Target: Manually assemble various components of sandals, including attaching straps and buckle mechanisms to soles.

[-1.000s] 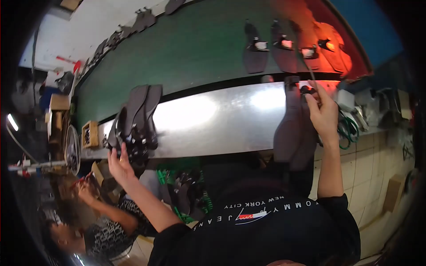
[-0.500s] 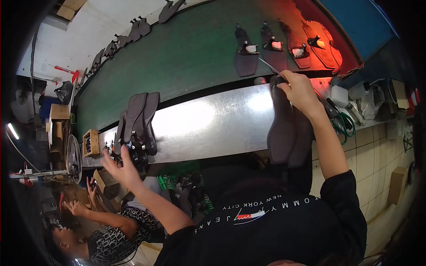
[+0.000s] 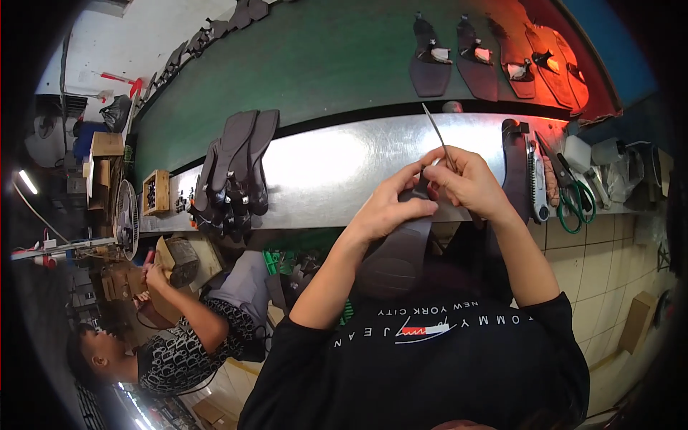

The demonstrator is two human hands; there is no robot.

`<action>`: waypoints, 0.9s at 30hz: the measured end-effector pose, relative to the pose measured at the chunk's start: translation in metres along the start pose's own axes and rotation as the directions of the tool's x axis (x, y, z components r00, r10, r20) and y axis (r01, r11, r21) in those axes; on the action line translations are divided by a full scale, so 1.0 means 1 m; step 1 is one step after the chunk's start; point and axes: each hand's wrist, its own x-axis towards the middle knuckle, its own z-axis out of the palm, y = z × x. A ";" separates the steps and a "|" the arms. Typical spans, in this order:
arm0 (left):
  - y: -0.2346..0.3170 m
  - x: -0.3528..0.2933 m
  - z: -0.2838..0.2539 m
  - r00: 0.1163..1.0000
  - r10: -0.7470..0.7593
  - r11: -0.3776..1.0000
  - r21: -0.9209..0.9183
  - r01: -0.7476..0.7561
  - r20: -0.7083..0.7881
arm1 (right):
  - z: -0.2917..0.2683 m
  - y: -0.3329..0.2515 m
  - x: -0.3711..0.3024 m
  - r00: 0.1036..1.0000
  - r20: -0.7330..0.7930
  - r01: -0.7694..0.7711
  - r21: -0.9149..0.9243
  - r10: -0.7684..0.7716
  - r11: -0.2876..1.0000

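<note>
Over the near edge of the steel bench (image 3: 322,172), seen from the head camera, both hands met on a dark shoe sole (image 3: 398,251); the left hand (image 3: 387,211) had its fingers closed on the sole's upper end, thumb on top; the right hand (image 3: 469,183) pinched a thin metal tool (image 3: 437,132) between closed fingers, its tip pointing up and away. Left of them a stack of dark soles (image 3: 233,172) lay on the bench; green-handled scissors (image 3: 570,201) lay at the right; a co-worker (image 3: 179,337) sat lower left.
</note>
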 end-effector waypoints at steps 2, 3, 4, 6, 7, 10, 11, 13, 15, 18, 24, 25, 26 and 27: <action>-0.004 -0.005 0.001 0.994 -0.112 0.979 -0.171 0.111 0.001 | -0.001 0.009 -0.005 0.997 -0.078 -0.015 0.090 0.022 0.996; -0.004 -0.007 0.001 0.993 -0.121 0.978 -0.171 0.119 -0.004 | -0.001 0.011 -0.007 0.997 -0.072 -0.020 0.097 0.027 0.995; -0.004 -0.009 0.001 0.990 -0.135 0.978 -0.166 0.125 -0.048 | -0.002 0.010 -0.010 0.997 -0.064 -0.039 0.103 0.046 0.994; -0.006 -0.011 0.000 0.984 -0.154 0.978 -0.159 0.138 -0.092 | -0.006 0.011 -0.015 0.997 0.010 -0.073 0.081 0.073 0.994; -0.008 -0.012 0.000 0.985 -0.152 0.975 -0.178 0.135 -0.082 | -0.006 0.014 -0.018 0.997 0.011 -0.076 0.087 0.075 0.993; -0.014 -0.011 -0.003 0.983 -0.164 0.966 -0.217 0.144 -0.078 | -0.001 0.018 -0.027 0.989 0.091 -0.127 0.115 0.117 0.985; -0.016 -0.011 -0.003 0.981 -0.174 0.960 -0.237 0.149 -0.086 | 0.002 0.015 -0.031 0.984 0.130 -0.137 0.095 0.124 0.986; -0.005 -0.015 0.007 0.976 -0.201 0.946 -0.274 0.173 -0.078 | 0.004 0.012 -0.037 0.969 0.201 -0.155 0.056 0.141 0.986; -0.003 -0.019 0.010 0.971 -0.227 0.930 -0.311 0.195 -0.070 | 0.003 0.019 -0.038 0.950 0.256 -0.205 0.078 0.179 0.976; -0.017 -0.024 0.004 0.980 -0.189 0.948 -0.251 0.197 0.054 | 0.007 0.021 -0.041 0.922 0.308 -0.282 0.120 0.235 0.952; -0.013 -0.029 0.015 0.982 -0.171 0.912 -0.365 0.188 0.079 | 0.019 0.026 -0.055 0.927 0.295 -0.330 0.347 0.232 0.878; -0.013 -0.032 0.016 0.981 -0.176 0.911 -0.365 0.193 0.080 | 0.020 0.028 -0.058 0.935 0.295 -0.302 0.378 0.195 0.875; -0.013 -0.035 0.016 0.986 -0.162 0.942 -0.290 0.167 0.043 | 0.021 0.030 -0.061 0.943 0.293 -0.273 0.408 0.159 0.871; -0.014 -0.037 0.019 0.989 -0.145 0.966 -0.213 0.145 0.011 | 0.022 0.033 -0.062 0.944 0.288 -0.275 0.412 0.162 0.869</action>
